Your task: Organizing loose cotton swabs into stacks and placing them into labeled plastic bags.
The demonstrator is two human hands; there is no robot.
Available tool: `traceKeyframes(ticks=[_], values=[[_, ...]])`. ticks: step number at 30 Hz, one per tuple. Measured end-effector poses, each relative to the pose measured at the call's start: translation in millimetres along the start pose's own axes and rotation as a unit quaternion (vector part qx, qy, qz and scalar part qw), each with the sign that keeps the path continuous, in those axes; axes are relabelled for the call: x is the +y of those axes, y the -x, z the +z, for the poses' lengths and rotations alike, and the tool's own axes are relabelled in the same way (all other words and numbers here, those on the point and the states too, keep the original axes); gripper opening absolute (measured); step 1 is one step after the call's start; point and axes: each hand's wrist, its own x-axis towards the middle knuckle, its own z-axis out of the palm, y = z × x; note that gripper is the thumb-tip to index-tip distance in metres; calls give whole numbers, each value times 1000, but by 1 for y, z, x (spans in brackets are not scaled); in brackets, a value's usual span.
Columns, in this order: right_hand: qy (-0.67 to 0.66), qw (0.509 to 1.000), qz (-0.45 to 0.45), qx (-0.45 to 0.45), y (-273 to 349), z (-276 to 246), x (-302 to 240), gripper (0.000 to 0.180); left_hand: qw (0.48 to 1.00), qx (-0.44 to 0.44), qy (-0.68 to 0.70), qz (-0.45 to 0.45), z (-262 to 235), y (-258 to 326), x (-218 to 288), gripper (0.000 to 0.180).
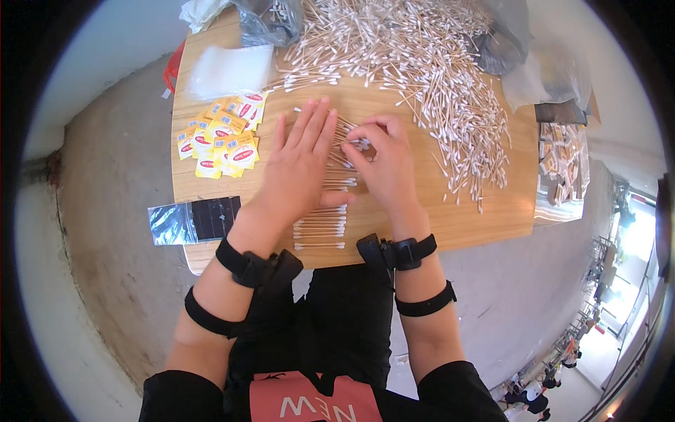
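Observation:
A row of cotton swabs (320, 228) lies side by side on the wooden table (436, 232), running away from its near edge. My left hand (297, 172) rests flat across this row, fingers stretched forward and thumb out to the right. Beneath the palm, part of the row is hidden. My right hand (391, 165) is closed in a pinch at the right-hand tips of the swabs, just beside the left fingers. How many swabs are between its fingertips is not visible. A large loose heap of swabs (422, 60) spreads over the far and right parts of the table.
Yellow and white printed cards (221, 141) lie left of my left hand, with clear plastic sleeves (232, 70) behind them. A black-and-clear pouch (193, 221) overhangs the left edge. Grey plastic bags (271, 24) stand at the back. Small packets (562, 158) sit beyond the right edge.

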Motion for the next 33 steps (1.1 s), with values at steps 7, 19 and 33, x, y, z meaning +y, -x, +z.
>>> traceKeyframes(ticks=[7,19,33], values=[[72,997,-28,15,11,-4,-4,13,1000,-1,-5,14,1,2,-1,116],[61,989,124,57,-6,5,-6,8,999,2,-11,-38,-2,4,14,114],[-73,974,189,100,12,-5,-4,18,997,23,29,-73,-6,34,2,123]])
